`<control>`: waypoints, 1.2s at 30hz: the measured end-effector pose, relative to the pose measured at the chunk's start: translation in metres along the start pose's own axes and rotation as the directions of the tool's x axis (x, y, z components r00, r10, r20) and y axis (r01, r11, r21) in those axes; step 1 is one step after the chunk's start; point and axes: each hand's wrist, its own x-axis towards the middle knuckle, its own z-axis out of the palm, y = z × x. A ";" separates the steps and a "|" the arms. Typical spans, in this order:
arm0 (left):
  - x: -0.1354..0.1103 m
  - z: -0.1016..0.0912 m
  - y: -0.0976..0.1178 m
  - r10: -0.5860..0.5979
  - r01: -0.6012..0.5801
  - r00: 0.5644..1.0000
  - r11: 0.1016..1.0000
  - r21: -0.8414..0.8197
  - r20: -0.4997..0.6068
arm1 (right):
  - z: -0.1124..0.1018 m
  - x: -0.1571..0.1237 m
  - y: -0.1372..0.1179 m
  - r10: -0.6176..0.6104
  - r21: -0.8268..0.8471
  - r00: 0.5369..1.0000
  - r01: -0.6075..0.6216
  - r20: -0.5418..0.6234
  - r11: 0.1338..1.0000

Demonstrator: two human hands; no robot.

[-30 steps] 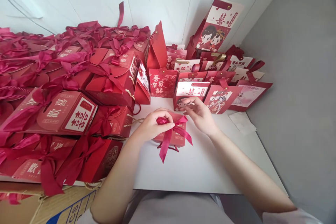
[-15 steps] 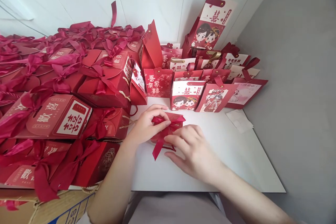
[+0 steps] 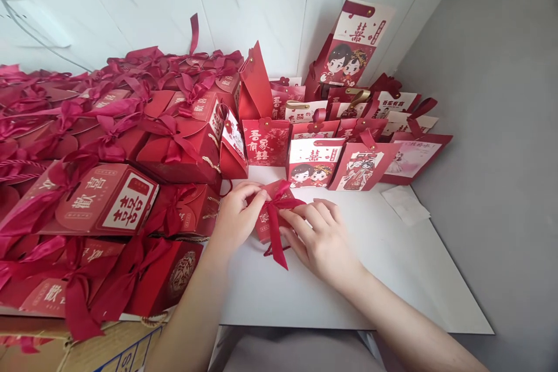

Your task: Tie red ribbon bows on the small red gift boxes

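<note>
A small red gift box [image 3: 265, 222] with a dark red ribbon bow [image 3: 278, 209] sits tilted on the white table [image 3: 349, 279], held between both hands. My left hand [image 3: 235, 218] grips the box's left side, fingers curled over its top by the bow. From the right, my right hand [image 3: 320, 238] holds the box, its fingertips pressed against the side and the ribbon. One ribbon tail hangs down in front of the box.
A big heap of red ribboned gift boxes [image 3: 108, 186] fills the left side. Red paper gift bags [image 3: 314, 160] stand in rows at the back against the wall. A cardboard carton [image 3: 87, 349] is at bottom left. A white paper scrap [image 3: 405, 203] lies at right.
My right hand came back from the bags at the rear and now holds the box's right side. The box has tipped up and turned between both hands.
</note>
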 end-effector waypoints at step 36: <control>0.001 -0.008 -0.006 0.051 -0.057 0.996 0.994 0.095 0.071 | 0.021 0.012 -0.004 -0.066 0.212 0.996 0.078 -0.065 0.974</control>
